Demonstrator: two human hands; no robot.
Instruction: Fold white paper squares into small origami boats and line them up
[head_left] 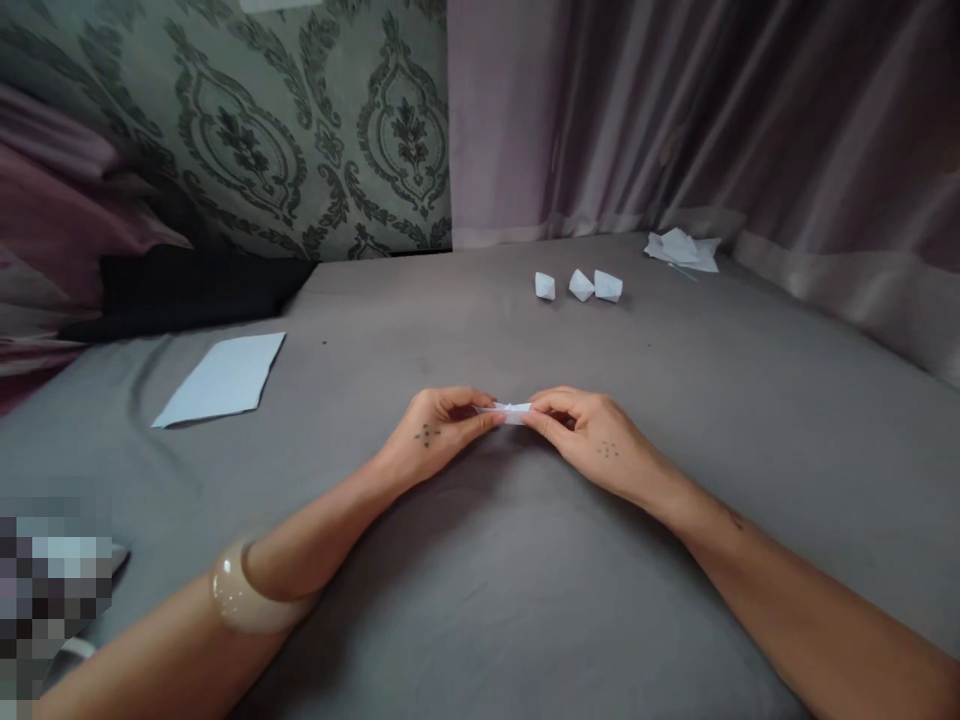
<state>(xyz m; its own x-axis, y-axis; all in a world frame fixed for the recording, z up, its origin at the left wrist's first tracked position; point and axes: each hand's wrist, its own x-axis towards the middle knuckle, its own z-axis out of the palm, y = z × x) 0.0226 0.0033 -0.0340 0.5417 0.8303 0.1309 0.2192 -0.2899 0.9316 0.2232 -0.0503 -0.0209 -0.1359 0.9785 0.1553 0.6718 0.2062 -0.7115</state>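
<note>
A small folded piece of white paper (pixel 514 413) is held level between my two hands, just above the grey sheet (pixel 517 560). My left hand (pixel 446 425) pinches its left end between thumb and fingers. At the opposite end, my right hand (pixel 589 430) grips it the same way. Only the middle of the paper shows; my fingertips cover both ends. Farther back, three small folded paper shapes (pixel 545 287) stand on the sheet, two of them close together.
To the left lies a stack of white paper sheets (pixel 225 380). Crumpled or folded white papers (pixel 682 250) rest at the back right, near the purple curtain (pixel 585 120). Black cloth (pixel 195 290) lies at the back left, below patterned wallpaper. A pixelated patch hides something at lower left.
</note>
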